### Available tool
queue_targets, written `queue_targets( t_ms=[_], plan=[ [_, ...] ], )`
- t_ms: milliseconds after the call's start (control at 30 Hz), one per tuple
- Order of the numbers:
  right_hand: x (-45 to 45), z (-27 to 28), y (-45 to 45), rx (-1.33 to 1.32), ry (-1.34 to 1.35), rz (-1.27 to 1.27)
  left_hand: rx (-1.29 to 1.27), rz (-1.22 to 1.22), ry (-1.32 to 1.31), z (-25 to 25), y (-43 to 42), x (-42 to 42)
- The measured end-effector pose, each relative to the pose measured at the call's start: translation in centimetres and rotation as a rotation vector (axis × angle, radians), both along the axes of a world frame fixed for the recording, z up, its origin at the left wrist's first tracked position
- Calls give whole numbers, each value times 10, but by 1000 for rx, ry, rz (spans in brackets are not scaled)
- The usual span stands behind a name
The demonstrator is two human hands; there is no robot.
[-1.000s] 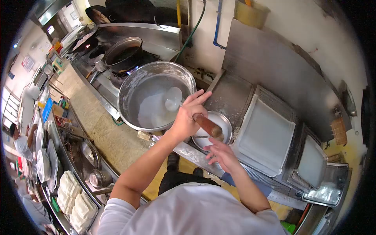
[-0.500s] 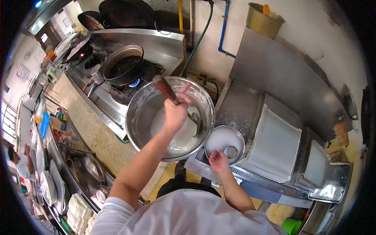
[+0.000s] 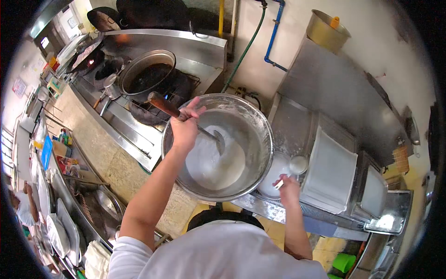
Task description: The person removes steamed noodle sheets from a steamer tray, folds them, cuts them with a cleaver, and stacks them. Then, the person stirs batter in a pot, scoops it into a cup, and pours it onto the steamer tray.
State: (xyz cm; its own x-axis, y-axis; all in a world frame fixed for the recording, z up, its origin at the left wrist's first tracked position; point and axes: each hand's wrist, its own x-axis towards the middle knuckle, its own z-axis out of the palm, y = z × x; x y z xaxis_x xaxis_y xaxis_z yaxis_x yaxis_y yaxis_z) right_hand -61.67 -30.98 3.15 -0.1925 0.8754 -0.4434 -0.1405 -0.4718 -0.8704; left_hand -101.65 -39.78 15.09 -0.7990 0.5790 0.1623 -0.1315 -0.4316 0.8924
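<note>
Just beyond the left hand's [image 3: 185, 128] fingers, a ladle [image 3: 207, 135] slants into a large bowl [image 3: 255, 123], its curved end in white liquid [image 3: 227, 169]. Those fingers grasp it where the shaft meets the wooden grip [image 3: 162, 103], which juts up past the knuckles; some fingertips stretch free. The right hand [image 3: 290, 187] is over the edge of a small bowl [image 3: 271, 197], its fingers closed round a white-ended handle [image 3: 278, 184]. A small cup [image 3: 298, 164] shows just past these fingers; blur hides whether it joins that handle. The step in hand looks like stirring or scooping on the left and dipping on the right. Any next move would call for a firm hold on the ladle and steady wrists, lest liquid slop. Farther out from the right fingers lies a pale tray [image 3: 323, 204].
</note>
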Motion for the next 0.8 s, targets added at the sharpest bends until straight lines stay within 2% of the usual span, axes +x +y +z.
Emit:
queue_targets(
  t_ms=[67, 167, 233, 267, 333, 367, 467, 567, 667, 800],
  plan=[
    [0, 44, 13, 200, -95, 146, 50, 28, 46, -4, -11, -12],
    [-27, 129, 22, 484, -376, 330, 41, 8, 97, -1, -32, -18],
    [-56, 174, 27, 574, -568, 489, 30, 4, 139, -5, -47, -20],
    [-73, 186, 30, 618, -664, 569, 13, 10, 160, -2, -55, -17],
    [-113, 191, 32, 1000, -691, 693, -2, 9, 190, 0, -71, -11],
    [-133, 192, 31, 1194, -697, 752, 3, 3, 200, 0, -78, -8],
    [-199, 169, 25, 1242, -907, 1003, -18, -13, 270, 6, -101, 2],
    [-245, 94, 42, 1421, -1135, 1220, -49, -20, 337, 13, -119, 12],
    [-276, 47, 42, 1390, -1335, 1384, -25, -40, 300, 26, -132, 23],
    [-292, 19, 32, 1375, -1468, 1404, -67, -54, 358, 29, -149, 26]
  ],
)
